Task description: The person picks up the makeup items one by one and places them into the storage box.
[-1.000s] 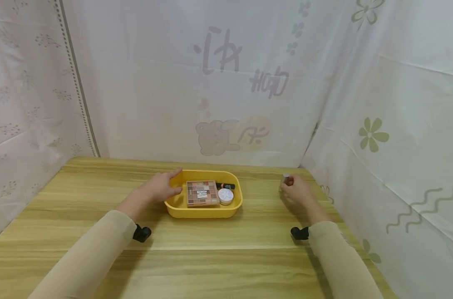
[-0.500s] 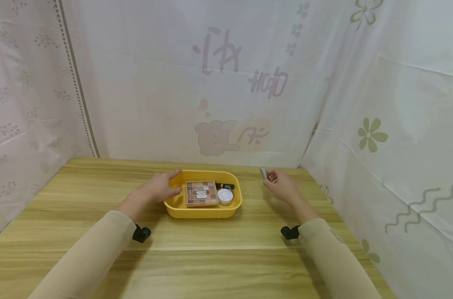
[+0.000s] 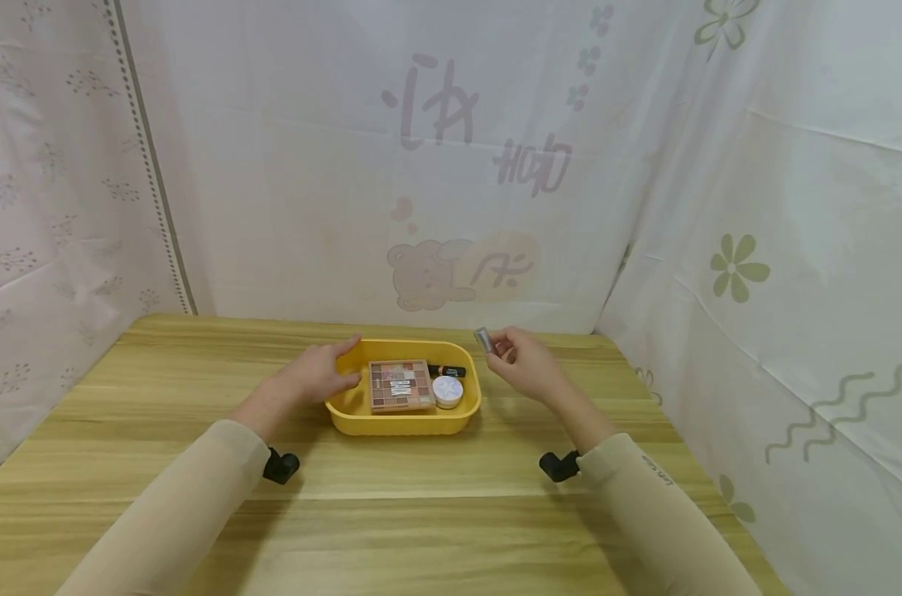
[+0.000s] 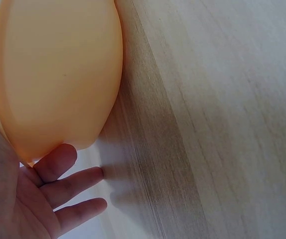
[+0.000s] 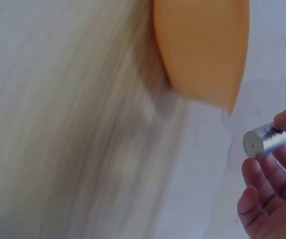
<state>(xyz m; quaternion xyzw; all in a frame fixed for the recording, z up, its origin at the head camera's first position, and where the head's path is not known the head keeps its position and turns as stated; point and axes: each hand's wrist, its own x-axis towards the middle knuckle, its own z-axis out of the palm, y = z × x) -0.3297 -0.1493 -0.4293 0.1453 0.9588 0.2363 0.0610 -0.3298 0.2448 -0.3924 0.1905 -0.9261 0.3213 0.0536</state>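
Note:
Raised just past the right end of the yellow basket (image 3: pixel 402 426), my right hand (image 3: pixel 529 364) pinches a small silver tube (image 3: pixel 484 340) between thumb and fingers. The right wrist view shows the flat round end and dark print of the silver tube (image 5: pixel 265 141). At the opposite end, my left hand (image 3: pixel 317 372) grips the basket's rim, thumb over the edge and fingers along the outside. An eyeshadow palette (image 3: pixel 400 386) lies inside the basket. Beside it are a white round jar (image 3: pixel 448 392) and a black tube (image 3: pixel 454 372).
The basket stands toward the back of a wood-grain table (image 3: pixel 391 530). A printed white curtain (image 3: pixel 295 182) hangs behind the table and along both sides. Black wrist mounts (image 3: pixel 558 466) stick out from both sleeves.
My right hand has lifted the silver tube and carried it left toward the basket. The tube has tilted from nearly upright. My left hand stays on the basket.

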